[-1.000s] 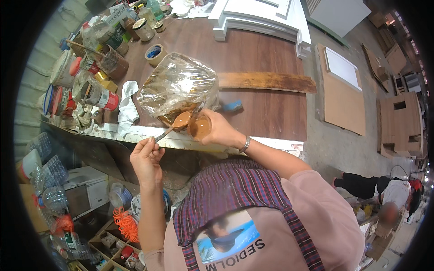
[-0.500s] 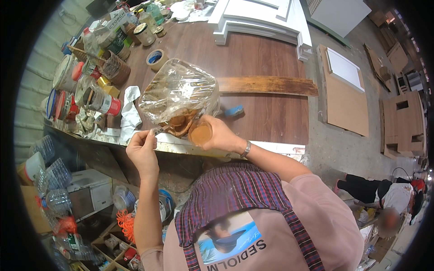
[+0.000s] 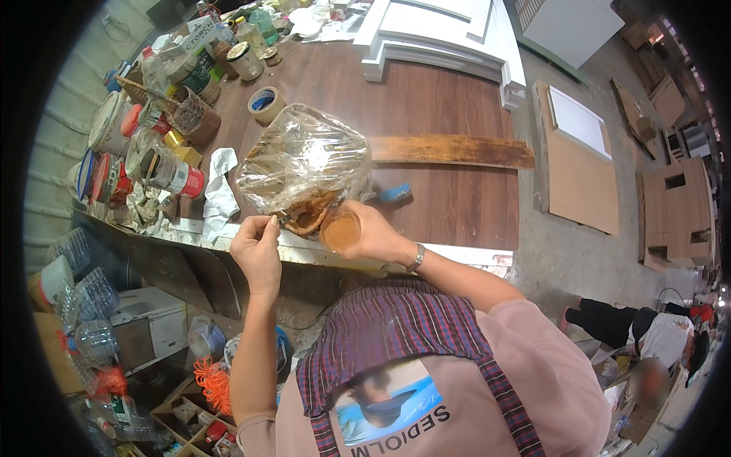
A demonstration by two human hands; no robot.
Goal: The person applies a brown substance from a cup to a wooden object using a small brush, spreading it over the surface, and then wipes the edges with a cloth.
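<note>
A bulky container wrapped in clear plastic film (image 3: 308, 148) lies at the near edge of the brown table. Its near end is uncovered, and a stained opening (image 3: 307, 218) with brown residue shows there. My right hand (image 3: 373, 232) grips a clear plastic cup (image 3: 341, 231) with brown liquid in it, held right beside that opening. To the left of the opening, my left hand (image 3: 259, 247) is closed in a pinch at the film's near edge. A blue sponge (image 3: 395, 193) lies just beyond my right hand.
A stained wooden board (image 3: 453, 151) lies behind the container. White panels (image 3: 434, 42) are stacked at the far side. Jars, bottles and paint buckets (image 3: 106, 126) crowd the left, with masking tape (image 3: 266, 105) and a white rag (image 3: 221, 194) nearer. Another person (image 3: 655, 335) is at far right.
My left hand has shifted right, closer to the opening and the cup. My right hand and the cup stay nearly in place beside the container.
</note>
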